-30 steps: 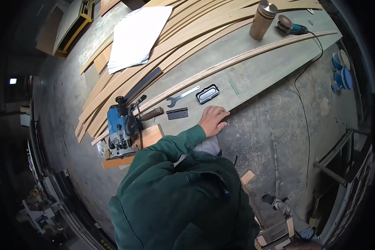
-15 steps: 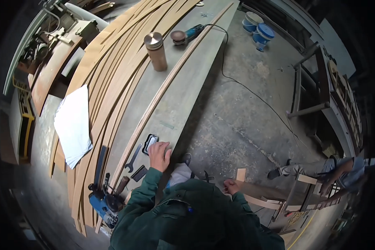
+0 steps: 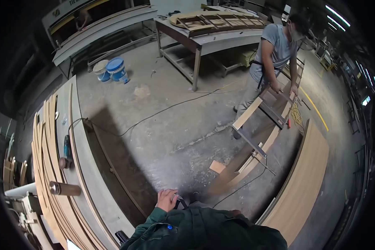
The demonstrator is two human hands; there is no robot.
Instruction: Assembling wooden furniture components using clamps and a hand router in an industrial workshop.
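Note:
My left hand (image 3: 166, 199) is in front of my body at the lower middle, coming out of a dark green sleeve. Its fingers are loosely bent and apart, and nothing shows in them. A black strap-like thing (image 3: 181, 203) is close beside the fingers; whether they touch it I cannot tell. Of my right hand (image 3: 236, 213) only a small bit of skin shows above the jacket, its fingers hidden. To the left, the long grey worktable (image 3: 96, 183) carries a metal flask (image 3: 65, 188), an angle sander (image 3: 65, 153) and long thin wood strips (image 3: 50, 166).
A co-worker (image 3: 275, 54) bends over a wooden frame (image 3: 254, 111) at the right. A curved wood panel (image 3: 302, 175) lies at the lower right. Blue-and-white buckets (image 3: 117, 70) stand on the floor, crossed by a cable (image 3: 162, 109). Behind is a table (image 3: 221, 38) with a slatted frame.
My view has swung to the right, away from the tabletop. My left hand has left the black case by the table edge and is now before my body. The right hand is mostly hidden.

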